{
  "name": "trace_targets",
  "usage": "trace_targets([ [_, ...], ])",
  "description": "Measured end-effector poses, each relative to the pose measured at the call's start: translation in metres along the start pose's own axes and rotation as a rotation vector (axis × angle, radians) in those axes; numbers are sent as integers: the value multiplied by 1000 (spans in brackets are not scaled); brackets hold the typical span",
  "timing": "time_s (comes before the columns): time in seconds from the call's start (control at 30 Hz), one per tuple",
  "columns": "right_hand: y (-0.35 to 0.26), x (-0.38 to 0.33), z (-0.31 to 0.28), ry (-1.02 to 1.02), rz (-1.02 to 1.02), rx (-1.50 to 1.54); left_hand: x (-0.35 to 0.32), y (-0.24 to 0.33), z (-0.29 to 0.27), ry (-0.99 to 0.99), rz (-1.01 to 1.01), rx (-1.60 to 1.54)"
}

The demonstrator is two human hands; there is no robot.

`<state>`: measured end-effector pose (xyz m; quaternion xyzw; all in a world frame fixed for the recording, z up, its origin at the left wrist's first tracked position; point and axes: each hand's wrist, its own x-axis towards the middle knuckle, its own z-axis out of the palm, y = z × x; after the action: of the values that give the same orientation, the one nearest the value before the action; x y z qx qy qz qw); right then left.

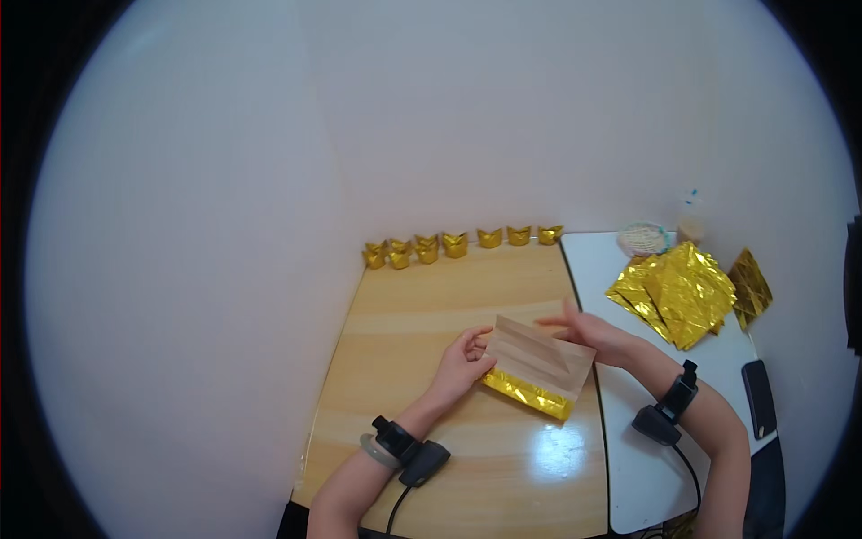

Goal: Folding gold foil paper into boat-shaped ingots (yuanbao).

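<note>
A rectangular paper sheet [539, 362], tan on its upper face and gold foil along its near edge, lies on the wooden table [431, 305]. My left hand [464, 361] pinches the sheet's left end. My right hand [588, 332] rests on its far right corner, fingers pointing left. Both wrists carry dark strapped devices with cables.
Several folded gold paper ingots [458, 243] line the table's far edge by the white wall. On the adjoining white table [646, 467] to the right lie a stack of gold foil sheets [682, 292], a small woven basket [644, 238], a pale cup [690, 225] and a dark phone [759, 397].
</note>
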<state>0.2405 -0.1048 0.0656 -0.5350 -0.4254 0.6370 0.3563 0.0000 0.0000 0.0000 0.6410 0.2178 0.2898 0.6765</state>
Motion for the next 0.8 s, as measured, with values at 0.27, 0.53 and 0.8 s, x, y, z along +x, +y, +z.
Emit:
trace_targets([
  [0.27, 6, 12, 20, 580, -759, -1102, 3, -8, -16, 344, 50, 219],
  [0.53, 7, 16, 35, 95, -179, -887, 1, -3, -13, 309, -40, 282],
  [0.8, 25, 20, 22, 151, -636, -1014, -11, 18, 4, 372, 196, 897],
])
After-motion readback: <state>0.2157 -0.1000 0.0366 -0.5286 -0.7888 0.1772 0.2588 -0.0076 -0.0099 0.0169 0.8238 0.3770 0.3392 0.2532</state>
